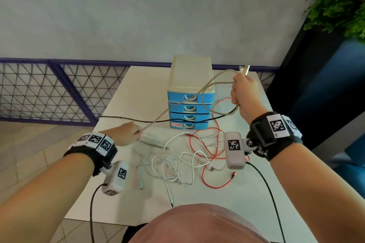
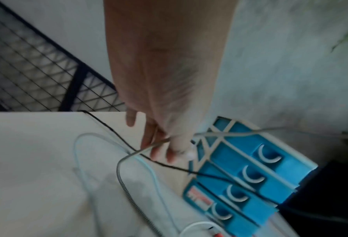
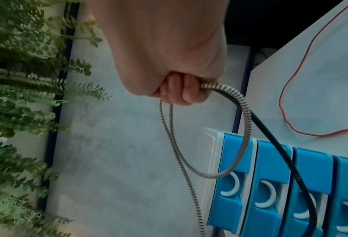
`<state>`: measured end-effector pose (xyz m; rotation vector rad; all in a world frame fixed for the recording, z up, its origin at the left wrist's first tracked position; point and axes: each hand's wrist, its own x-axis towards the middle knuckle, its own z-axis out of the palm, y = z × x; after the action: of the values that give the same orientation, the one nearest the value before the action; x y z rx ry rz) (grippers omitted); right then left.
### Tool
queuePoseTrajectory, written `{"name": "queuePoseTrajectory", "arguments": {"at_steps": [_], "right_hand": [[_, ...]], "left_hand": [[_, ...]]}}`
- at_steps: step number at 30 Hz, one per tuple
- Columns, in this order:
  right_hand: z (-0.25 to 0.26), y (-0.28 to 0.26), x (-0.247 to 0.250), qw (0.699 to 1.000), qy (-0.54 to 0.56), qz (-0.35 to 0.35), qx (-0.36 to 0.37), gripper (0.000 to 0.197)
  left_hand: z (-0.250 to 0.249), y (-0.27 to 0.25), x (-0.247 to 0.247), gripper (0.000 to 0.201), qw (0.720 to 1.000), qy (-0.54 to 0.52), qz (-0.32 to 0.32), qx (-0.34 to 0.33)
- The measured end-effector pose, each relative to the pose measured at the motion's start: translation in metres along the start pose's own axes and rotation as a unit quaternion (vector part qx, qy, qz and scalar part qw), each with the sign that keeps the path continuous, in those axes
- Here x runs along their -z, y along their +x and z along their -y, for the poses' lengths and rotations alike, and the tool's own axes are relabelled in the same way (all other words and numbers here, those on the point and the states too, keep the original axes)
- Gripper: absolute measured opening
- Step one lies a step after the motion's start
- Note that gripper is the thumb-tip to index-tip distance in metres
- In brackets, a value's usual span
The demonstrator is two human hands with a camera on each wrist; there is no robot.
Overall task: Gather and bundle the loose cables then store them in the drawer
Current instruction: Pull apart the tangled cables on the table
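A grey braided cable stretches through the air between both hands. My right hand is raised to the right of the drawer unit and grips a loop of it, with the plug ends sticking up above the fist. My left hand pinches the same cable low over the table. A small blue and white drawer unit stands at the table's back, all drawers shut. Loose white cables, a red cable and a black cable lie tangled on the white table.
A dark wire fence runs behind the table on the left. A leafy plant stands at the far right above a dark blue panel. The table's near edge is close to my body, and camera leads hang from both wrists.
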<state>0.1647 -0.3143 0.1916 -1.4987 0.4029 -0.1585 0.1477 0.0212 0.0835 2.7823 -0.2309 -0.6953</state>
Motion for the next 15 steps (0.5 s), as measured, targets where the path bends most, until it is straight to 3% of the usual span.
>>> {"name": "queuePoseTrajectory", "arguments": {"at_steps": [3, 5, 8, 12, 14, 15], "right_hand": [[-0.004, 0.001, 0.001, 0.997, -0.068, 0.025, 0.012, 0.018], [-0.011, -0.003, -0.003, 0.989, -0.130, 0.066, 0.027, 0.017], [-0.024, -0.011, -0.016, 0.960, -0.234, 0.146, 0.058, 0.019], [-0.045, -0.023, -0.031, 0.883, -0.367, 0.275, 0.096, 0.024], [-0.054, -0.028, -0.037, 0.860, -0.390, 0.313, 0.099, 0.027], [-0.058, -0.030, -0.040, 0.860, -0.385, 0.320, 0.098, 0.025]], "left_hand": [[0.016, -0.001, 0.003, 0.032, 0.995, 0.048, -0.018, 0.084], [0.017, -0.003, 0.019, 0.036, 0.988, 0.008, -0.108, 0.107], [0.015, -0.003, 0.053, 0.042, 0.947, -0.100, -0.275, 0.134], [0.014, -0.005, 0.096, 0.039, 0.884, -0.147, -0.429, 0.116], [0.018, -0.003, 0.106, 0.029, 0.877, -0.124, -0.454, 0.099], [0.020, -0.001, 0.108, 0.022, 0.887, -0.116, -0.438, 0.092]]}}
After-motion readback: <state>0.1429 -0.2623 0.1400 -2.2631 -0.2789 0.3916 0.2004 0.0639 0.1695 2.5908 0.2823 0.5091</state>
